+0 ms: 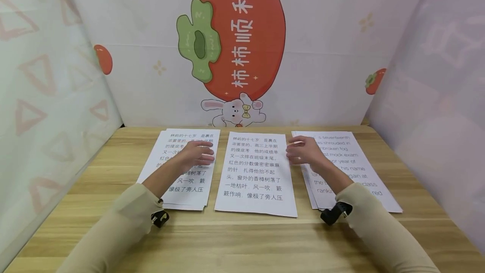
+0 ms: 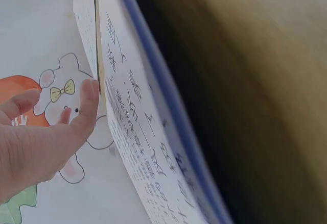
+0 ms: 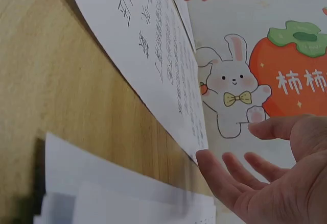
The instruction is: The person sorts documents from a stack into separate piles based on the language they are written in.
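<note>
Three sets of printed paper lie in a row on the wooden table. My left hand [image 1: 195, 155] hovers over the left stack of sheets [image 1: 182, 197], which bears Chinese text, its fingers loosely bent and holding nothing. In the middle lies a sheet with Chinese text [image 1: 255, 176]. Near that sheet's upper right edge is my right hand [image 1: 307, 151], over the inner side of the right stack of sheets [image 1: 367, 176], printed in English. The right hand's fingers [image 3: 232, 175] are spread and relaxed, with no paper between them. Some lines of both stacks are hidden behind the hands and forearms.
The wooden table [image 1: 242, 243] runs up to a white backdrop [image 1: 314, 92] printed with a large red persimmon and a rabbit. Patterned white curtains [image 1: 49, 108] hang on both sides. A black wrist camera [image 1: 335, 212] sits at the right cuff.
</note>
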Tool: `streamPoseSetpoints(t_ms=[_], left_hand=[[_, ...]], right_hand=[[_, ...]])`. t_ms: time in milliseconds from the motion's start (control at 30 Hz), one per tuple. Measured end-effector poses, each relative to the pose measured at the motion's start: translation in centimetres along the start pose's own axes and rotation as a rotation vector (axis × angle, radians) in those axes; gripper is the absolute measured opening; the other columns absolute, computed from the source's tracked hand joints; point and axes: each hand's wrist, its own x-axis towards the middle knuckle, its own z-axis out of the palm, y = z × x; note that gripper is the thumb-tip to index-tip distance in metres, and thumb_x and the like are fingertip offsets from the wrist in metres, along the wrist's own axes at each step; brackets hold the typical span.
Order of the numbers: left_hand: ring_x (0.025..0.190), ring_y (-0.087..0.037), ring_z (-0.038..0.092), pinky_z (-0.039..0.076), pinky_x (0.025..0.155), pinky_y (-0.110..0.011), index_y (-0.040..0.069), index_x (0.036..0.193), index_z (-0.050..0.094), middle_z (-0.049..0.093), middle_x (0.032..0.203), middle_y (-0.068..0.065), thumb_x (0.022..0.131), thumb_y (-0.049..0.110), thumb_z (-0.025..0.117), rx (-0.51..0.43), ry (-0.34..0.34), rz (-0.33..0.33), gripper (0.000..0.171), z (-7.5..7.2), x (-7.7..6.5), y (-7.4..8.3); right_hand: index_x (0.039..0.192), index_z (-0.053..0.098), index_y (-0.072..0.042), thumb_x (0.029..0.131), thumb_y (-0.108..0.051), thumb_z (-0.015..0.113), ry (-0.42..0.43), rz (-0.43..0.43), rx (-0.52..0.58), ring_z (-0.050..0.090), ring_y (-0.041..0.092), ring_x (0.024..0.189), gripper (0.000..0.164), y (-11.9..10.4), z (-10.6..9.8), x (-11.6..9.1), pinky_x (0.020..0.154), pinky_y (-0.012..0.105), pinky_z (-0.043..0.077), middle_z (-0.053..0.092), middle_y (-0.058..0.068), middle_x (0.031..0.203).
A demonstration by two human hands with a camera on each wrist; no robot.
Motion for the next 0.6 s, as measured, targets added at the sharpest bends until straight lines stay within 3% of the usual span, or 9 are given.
streamPoseSetpoints(t_ms=[233, 600], left_hand=[[0.117, -0.040, 0.068, 0.061, 0.095, -0.040, -0.008, 0.152, 0.039, 0.055, 0.139, -0.031, 0.105, 0.002, 0.051, -0.046, -0.019, -0.045, 0.049, 1.2, 0.2, 0.5], [0.114, -0.038, 0.070, 0.062, 0.093, -0.041, -0.006, 0.155, 0.034, 0.051, 0.141, -0.031, 0.107, 0.004, 0.049, -0.126, -0.006, -0.111, 0.052, 2.2, 0.9, 0.5]], right_hand=[[0.149, 0.043, 0.006, 0.100, -0.007, 0.063, 0.026, 0.144, 0.034, 0.077, 0.024, 0.089, 0.054, 0.5, -1.2, -0.1, 0.080, 0.039, 0.065, 0.065, 0.029, 0.127], [0.154, 0.037, 0.004, 0.102, -0.008, 0.061, 0.006, 0.236, 0.136, 0.078, 0.025, 0.088, 0.058, 0.7, -1.5, -0.1, 0.081, 0.038, 0.065, 0.063, 0.032, 0.131]])
